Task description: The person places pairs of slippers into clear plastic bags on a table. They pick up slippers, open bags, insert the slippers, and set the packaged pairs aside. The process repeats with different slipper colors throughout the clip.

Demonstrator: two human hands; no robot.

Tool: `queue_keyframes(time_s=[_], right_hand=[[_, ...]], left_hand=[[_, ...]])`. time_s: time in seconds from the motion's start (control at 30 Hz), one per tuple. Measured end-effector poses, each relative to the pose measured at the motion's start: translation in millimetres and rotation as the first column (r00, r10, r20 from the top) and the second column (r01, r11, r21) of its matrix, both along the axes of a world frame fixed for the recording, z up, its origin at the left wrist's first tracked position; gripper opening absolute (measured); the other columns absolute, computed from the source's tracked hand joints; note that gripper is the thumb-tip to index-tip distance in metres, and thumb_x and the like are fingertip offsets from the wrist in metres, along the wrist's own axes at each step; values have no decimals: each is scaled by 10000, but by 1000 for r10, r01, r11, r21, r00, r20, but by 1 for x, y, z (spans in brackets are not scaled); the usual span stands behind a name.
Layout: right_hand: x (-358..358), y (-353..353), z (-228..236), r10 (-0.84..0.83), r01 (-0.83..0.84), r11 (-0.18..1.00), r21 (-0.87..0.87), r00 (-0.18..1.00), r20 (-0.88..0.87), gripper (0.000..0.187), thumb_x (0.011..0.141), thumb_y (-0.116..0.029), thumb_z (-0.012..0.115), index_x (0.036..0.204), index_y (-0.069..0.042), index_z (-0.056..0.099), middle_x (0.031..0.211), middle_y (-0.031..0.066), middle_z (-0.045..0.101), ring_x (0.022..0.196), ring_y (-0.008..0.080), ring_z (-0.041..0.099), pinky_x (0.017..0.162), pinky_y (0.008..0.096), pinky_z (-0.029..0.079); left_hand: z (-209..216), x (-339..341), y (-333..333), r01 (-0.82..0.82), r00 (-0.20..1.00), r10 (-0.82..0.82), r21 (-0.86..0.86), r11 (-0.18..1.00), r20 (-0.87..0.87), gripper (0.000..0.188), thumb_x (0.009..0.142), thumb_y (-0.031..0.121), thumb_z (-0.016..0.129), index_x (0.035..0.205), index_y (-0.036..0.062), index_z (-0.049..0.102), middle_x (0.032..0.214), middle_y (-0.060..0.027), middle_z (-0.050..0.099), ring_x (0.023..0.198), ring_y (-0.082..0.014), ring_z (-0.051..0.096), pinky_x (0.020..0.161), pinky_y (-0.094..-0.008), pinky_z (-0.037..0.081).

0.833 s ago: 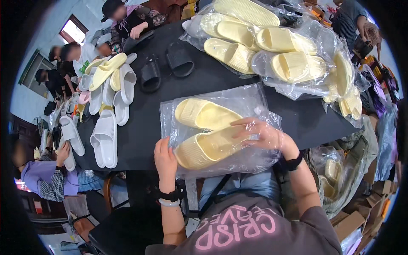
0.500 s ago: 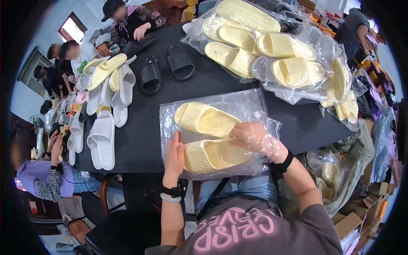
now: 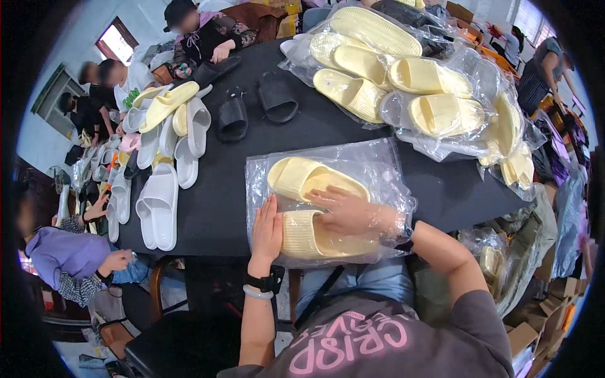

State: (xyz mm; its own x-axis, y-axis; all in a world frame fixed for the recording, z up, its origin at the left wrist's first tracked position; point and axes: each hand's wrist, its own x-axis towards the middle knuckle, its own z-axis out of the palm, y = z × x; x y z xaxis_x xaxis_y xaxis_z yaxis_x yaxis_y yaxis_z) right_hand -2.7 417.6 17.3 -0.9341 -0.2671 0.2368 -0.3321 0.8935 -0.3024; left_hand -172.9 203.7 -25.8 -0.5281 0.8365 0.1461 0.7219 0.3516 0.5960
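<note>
A pair of pale yellow slippers lies in a clear plastic bag (image 3: 258, 170) on the dark table before me. The upper slipper (image 3: 290, 177) and the lower slipper (image 3: 299, 234) both have their ribbed straps to the left. My left hand (image 3: 268, 232) rests flat at the bag's left side, fingers against the lower slipper's strap end. Through the bag's right side reaches my right hand (image 3: 354, 213), with clear film around its wrist. Its fingers are stretched out over the slippers, holding nothing. The right fingertips lie at the inner edge of the upper slipper.
Bagged yellow slippers (image 3: 438, 115) are heaped at the far right. Grey and yellow slippers (image 3: 157, 205) pile up at the left, with two black slippers (image 3: 277, 97) behind. A sack (image 3: 535, 233) holding bagged slippers stands right. Other people sit along the left and far side.
My right hand has gone from pinching near the slippers' inner edges to lying spread across them. My left hand has flattened at the bag's left side. The whole view has shifted slightly.
</note>
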Motion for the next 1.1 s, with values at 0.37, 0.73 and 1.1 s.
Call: queue_keyframes(time_s=[0.37, 0.73, 1.1], right_hand=[[18, 16, -7, -120, 117, 993, 31, 989, 86, 272, 869, -160, 579, 1109, -75, 674, 1388, 104, 537, 1290, 240, 499, 1123, 468, 340], [145, 33, 17, -462, 485, 813, -321, 874, 151, 100, 783, -46, 638, 876, -21, 666, 1342, 199, 549, 1185, 412, 520, 1019, 473, 406], [251, 4, 56, -874, 810, 351, -470, 463, 145, 333, 923, 33, 457, 1228, 72, 582, 1464, 213, 408, 1372, 356, 378, 1138, 385, 273]], left_hand=[[0, 8, 2, -130, 982, 110, -129, 983, -153, 560, 1041, 305, 306, 1495, -22, 293, 1525, -176, 377, 1422, -309, 340, 1189, -429, 209], [-7, 16, 7, -245, 857, 119, -193, 950, -501, 626, 996, 387, 447, 1457, -28, 374, 1523, -162, 391, 1421, -271, 356, 1176, -513, 196], [13, 32, -1, -210, 898, 108, -199, 957, -426, 657, 978, 429, 479, 1500, 51, 348, 1553, -155, 342, 1447, -350, 275, 1178, -531, 155]])
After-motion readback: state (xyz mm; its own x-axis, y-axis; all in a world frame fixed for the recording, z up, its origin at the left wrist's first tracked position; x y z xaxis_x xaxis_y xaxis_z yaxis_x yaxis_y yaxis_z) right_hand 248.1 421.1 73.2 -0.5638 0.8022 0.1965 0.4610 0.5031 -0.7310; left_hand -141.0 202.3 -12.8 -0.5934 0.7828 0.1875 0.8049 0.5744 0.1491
